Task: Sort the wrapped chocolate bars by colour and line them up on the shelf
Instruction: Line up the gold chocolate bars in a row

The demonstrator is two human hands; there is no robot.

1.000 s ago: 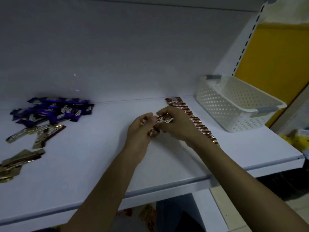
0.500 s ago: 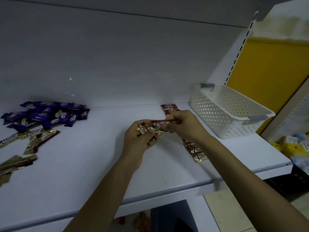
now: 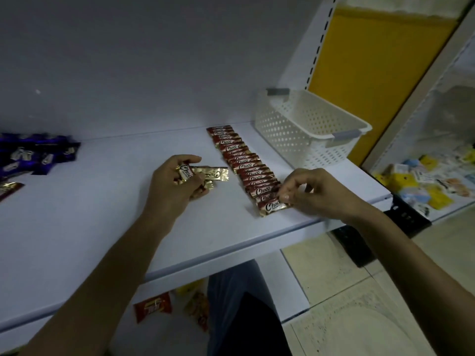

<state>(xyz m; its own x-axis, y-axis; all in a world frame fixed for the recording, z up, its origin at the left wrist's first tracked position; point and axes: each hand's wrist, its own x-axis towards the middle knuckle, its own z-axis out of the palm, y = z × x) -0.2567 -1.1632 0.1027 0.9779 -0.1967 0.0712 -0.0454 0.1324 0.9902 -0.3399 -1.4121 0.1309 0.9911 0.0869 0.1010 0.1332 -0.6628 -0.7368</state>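
The white shelf [image 3: 102,227] fills the view from nine o'clock across to four. On it a white basket [image 3: 308,129] sits at two o'clock and a loose purple pile [image 3: 38,155] lies at the nine o'clock edge. Between them, the row of red bars [image 3: 241,160] runs from twelve o'clock at the back wall down to four o'clock near the front lip, each bar overlapping the next. The left hand [image 3: 174,186], just left of centre, is curled round a bundle [image 3: 208,173] of the same Choco-marked bars, their gold ends poking out toward three o'clock. The right hand [image 3: 316,194], at four o'clock, has thumb and forefinger closed on the right end of the front bar [image 3: 273,206], which lies at the near end of the row. The step looks like seating this bar. It probably goes best if the bar is laid at the same slant as its neighbours, overlapped about as much as they overlap, and pressed flat before the pinch is let go. A light touch matters, since a nudge could fan the bars behind it. The row is nearing the shelf's lip, so a second row beside it may soon be needed. The bundle should stay square in the left hand so that the next bar comes off cleanly.
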